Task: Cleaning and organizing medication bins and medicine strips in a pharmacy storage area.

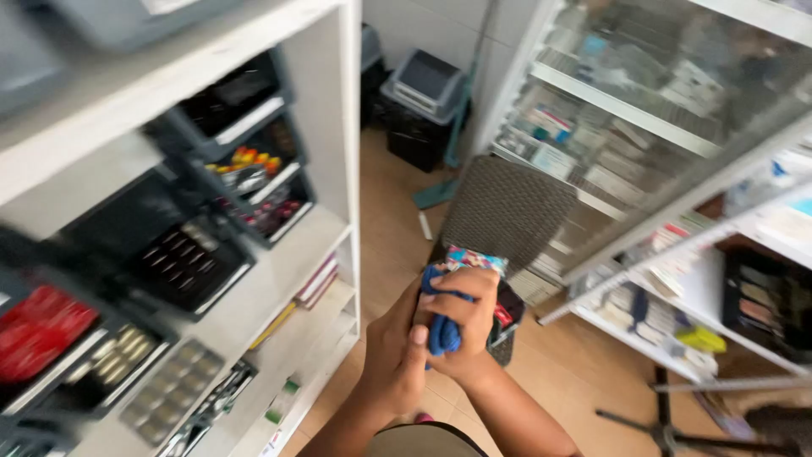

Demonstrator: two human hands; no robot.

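both hands meet over the bare wooden floor of a narrow aisle between the white shelf unit and the glass-fronted cabinet, the right hand clamped on a blue cloth and the left hand cupped against it. a grey woven basket stands just beyond. black trays of red and silver blister packs fill the shelves, and pale boxes sit behind the glass.
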